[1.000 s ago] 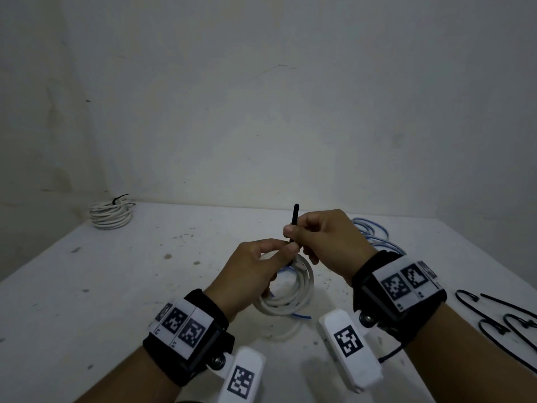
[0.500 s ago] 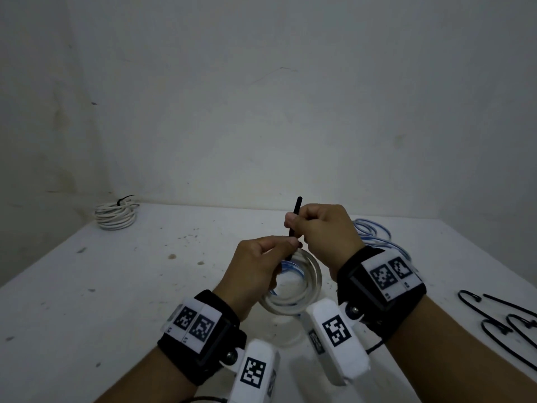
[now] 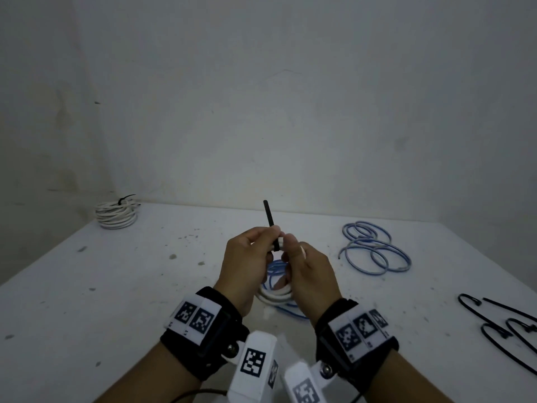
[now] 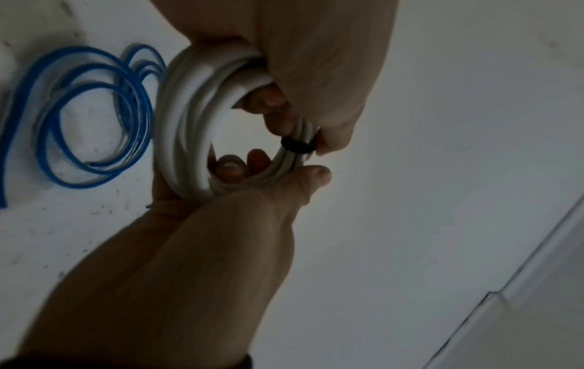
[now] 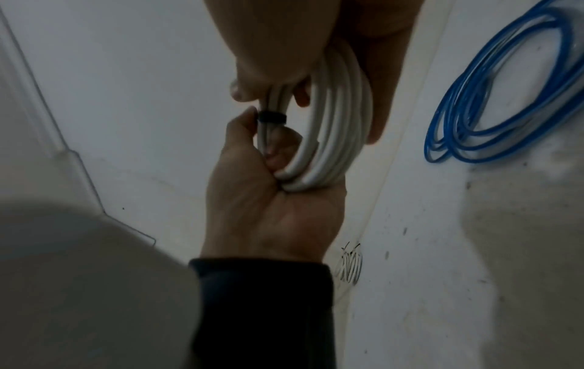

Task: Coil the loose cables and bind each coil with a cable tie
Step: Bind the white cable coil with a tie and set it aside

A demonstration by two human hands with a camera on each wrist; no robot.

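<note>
At frame centre, both hands' grip clamps the white coil (image 3: 274,296), springy; hold beside the black tie (image 3: 271,225).

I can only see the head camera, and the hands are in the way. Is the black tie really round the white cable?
Observer: Yes. In the left wrist view, the black tie makes a closed ring round the bunched strands of the white coil.
Child: Where are the left hand's fingers hiding?
Observer: The left hand has its fingers poking through the coil's middle hole. Its thumb stays outside.
Child: And the right hand?
Observer: In the right wrist view, the right hand has its thumb right beside the tie's band, and its fingers curl inside the coil.
</note>
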